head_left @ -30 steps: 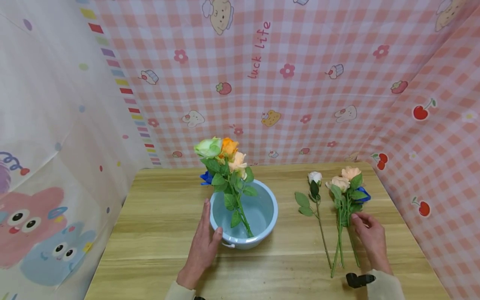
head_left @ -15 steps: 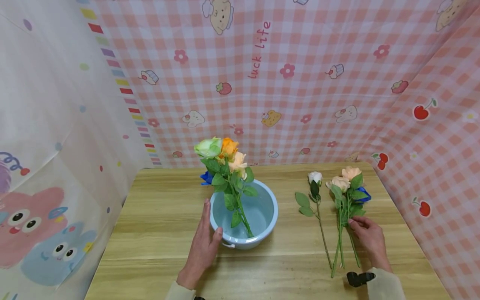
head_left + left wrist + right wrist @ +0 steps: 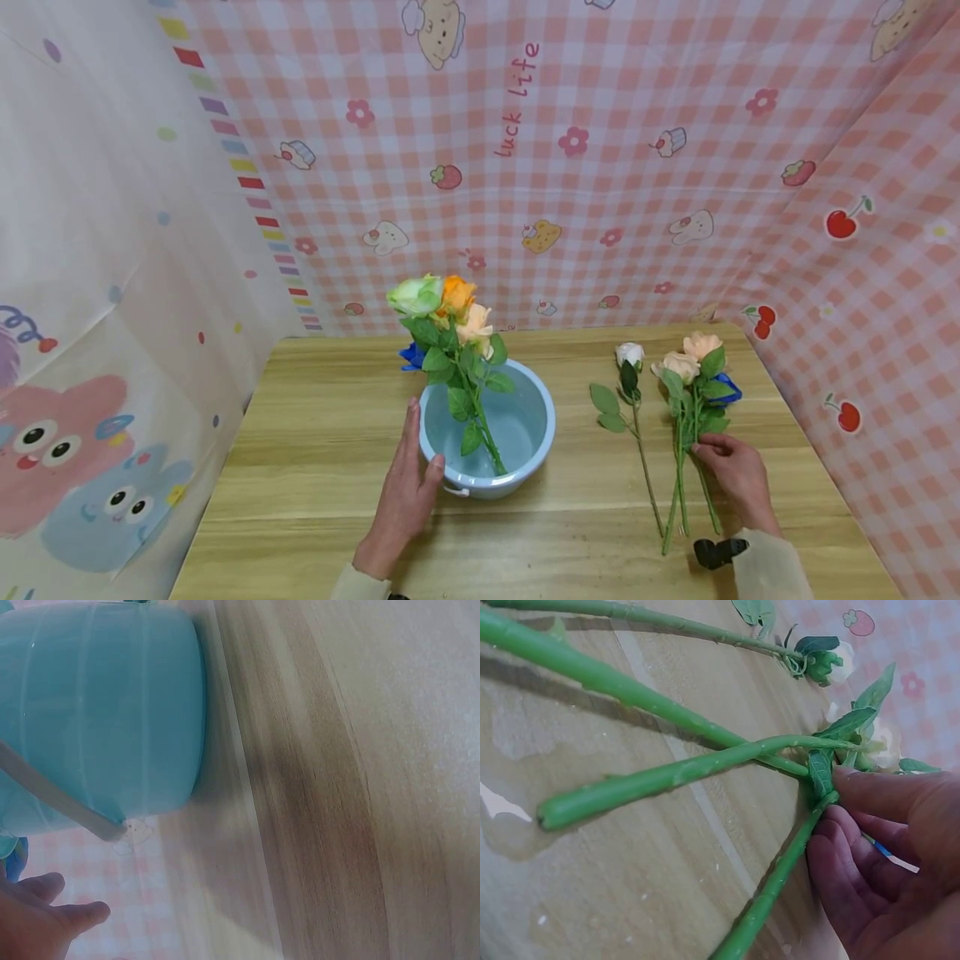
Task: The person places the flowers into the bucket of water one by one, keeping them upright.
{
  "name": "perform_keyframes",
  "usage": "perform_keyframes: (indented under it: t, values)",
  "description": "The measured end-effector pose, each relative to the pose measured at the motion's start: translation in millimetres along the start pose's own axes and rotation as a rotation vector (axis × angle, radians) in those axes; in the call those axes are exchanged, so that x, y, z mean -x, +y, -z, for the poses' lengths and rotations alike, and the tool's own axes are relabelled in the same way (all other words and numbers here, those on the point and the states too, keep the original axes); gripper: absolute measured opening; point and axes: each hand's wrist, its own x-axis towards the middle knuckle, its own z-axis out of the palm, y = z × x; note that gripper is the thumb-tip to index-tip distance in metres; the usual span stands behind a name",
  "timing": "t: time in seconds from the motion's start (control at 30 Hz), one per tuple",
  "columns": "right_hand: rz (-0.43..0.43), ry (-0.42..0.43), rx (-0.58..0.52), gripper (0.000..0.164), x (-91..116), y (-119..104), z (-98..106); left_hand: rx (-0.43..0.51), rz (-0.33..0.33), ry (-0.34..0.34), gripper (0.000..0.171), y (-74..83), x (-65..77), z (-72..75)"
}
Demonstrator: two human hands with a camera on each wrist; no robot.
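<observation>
Along the far left hung a pale cloth [image 3: 157,275], softly creased and printed with rounded cartoon figures; beside it began the wood-grained tabletop [image 3: 322,433], smooth and streaked lengthwise. Next came the left hand [image 3: 405,492], holding nothing, its fingers straight and its thumb apart from them, flat beside the bucket's wall; whether it pressed the plastic I could not tell. Over the rim leaned several roses: a pale green rose [image 3: 415,296] with broad, folded petals, a blue rose [image 3: 412,357] low at the side, a ruffled orange rose [image 3: 457,293] and a peach rose [image 3: 476,323], their leafy stems slanting down inside. The round, light-blue bucket [image 3: 550,417] had a glossy, smooth rim, shallow rings around its body and a pale, curved handle [image 3: 56,795]. Further along, a white rose [image 3: 630,355] lay alone, its thin stem straight on the wood. Just right of it lay a loose bunch: soft peach roses [image 3: 678,367], a darker blue bloom [image 3: 726,389], and round stems that crossed. Among these, the right hand [image 3: 738,479] pinched a green stem [image 3: 761,896] narrowly between thumb and fingers, just below the leaves. Furthest right, checked cloth [image 3: 892,333] hung in gentle folds, printed with cherries.
</observation>
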Motion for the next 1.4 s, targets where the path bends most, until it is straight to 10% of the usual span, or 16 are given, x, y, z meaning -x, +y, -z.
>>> perform_keyframes:
  t: [0.57,1.4]
  values:
    - [0.007,0.022,0.116,0.035,-12,-2,2,-0.006,-0.004,-0.007,0.085,1.2,0.1,1.6]
    - [-0.055,-0.017,-0.195,0.045,6,-12,9,0.004,0.009,-0.014,0.078,3.4,0.1,1.7]
